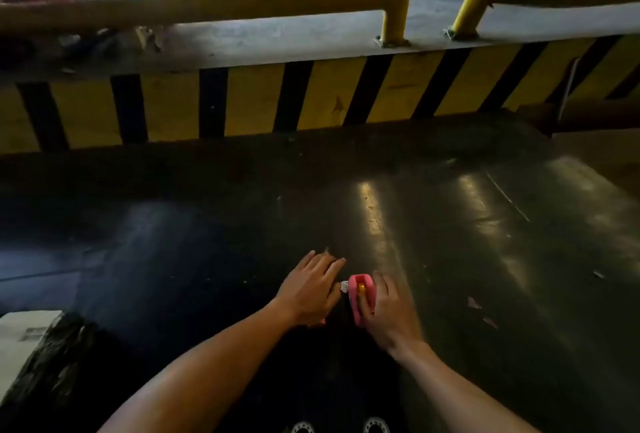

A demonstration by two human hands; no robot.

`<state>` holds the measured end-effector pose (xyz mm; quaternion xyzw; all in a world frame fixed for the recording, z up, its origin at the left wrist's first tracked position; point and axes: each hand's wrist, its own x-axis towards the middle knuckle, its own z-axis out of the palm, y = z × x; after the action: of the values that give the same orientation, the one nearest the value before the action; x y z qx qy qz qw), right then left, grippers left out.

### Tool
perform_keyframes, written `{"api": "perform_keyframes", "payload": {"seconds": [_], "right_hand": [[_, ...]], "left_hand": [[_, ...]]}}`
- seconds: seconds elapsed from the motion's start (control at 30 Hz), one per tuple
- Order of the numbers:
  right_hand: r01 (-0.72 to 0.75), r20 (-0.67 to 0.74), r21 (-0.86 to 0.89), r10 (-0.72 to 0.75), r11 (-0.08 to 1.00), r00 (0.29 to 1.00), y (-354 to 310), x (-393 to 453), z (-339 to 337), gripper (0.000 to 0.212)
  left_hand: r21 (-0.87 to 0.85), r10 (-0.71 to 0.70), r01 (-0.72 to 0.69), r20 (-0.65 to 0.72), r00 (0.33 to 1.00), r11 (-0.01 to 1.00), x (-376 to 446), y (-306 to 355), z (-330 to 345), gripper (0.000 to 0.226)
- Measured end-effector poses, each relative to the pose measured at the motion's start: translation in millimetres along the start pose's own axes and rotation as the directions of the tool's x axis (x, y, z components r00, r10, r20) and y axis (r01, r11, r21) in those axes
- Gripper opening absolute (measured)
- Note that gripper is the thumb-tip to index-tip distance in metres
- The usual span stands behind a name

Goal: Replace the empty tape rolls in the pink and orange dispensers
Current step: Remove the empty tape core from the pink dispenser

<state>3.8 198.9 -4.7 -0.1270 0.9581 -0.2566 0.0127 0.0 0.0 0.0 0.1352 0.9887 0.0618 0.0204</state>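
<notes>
head | pink dispenser (361, 297) in right hand (393, 314) (gripped) | left hand (311, 288) beside

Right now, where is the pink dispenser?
Head view, low centre: the pink dispenser is gripped by the right hand, with the left hand at its left end.

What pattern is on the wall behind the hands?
Yellow and black stripes on the wall, head view.

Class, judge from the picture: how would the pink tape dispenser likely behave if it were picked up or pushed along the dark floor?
The pink dispenser looks like moulded plastic, so probably stiff and light. The right hand wraps it easily. On the glossy floor it would likely slide, not roll.
</notes>
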Motion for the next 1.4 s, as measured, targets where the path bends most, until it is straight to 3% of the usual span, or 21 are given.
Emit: {"api": "perform_keyframes", "payload": {"seconds": [0.2,0.37,0.53,0.77,1.1,1.27,1.4], "right_hand": [[-0.136,0.068,0.106,0.129,0.985,0.989,16,-3,26,0.067],[-0.14,0.087,0.12,0.13,0.983,0.988,22,-1,43,0.063],[-0.121,0.15,0.173,0.096,0.977,0.984,32,1,44,0.062],[0.094,0.248,0.209,-0.146,0.973,0.958,70,-16,16,0.059],[0.394,0.108,0.24,-0.428,0.887,0.897,46,-48,6,0.049],[0.536,0.052,0.168,-0.55,0.828,0.833,15,-61,16,0.026],[0.623,0.065,0.071,-0.627,0.779,0.776,-7,-68,25,0.019]], "left_hand": [[-0.061,0.077,-0.07,0.124,0.989,0.996,31,5,16,0.066],[0.005,0.149,-0.158,0.304,0.941,0.987,51,9,21,0.082],[0.09,0.15,-0.192,0.348,0.925,0.977,55,13,23,0.076],[0.055,0.128,-0.144,0.224,0.966,0.988,21,37,22,0.067],[-0.247,-0.123,0.117,-0.006,0.992,0.962,-80,54,27,0.066],[-0.261,-0.226,0.203,-0.063,0.972,0.944,-125,46,32,0.071],[-0.245,-0.285,0.263,-0.059,0.957,0.933,-147,40,38,0.073]]}}
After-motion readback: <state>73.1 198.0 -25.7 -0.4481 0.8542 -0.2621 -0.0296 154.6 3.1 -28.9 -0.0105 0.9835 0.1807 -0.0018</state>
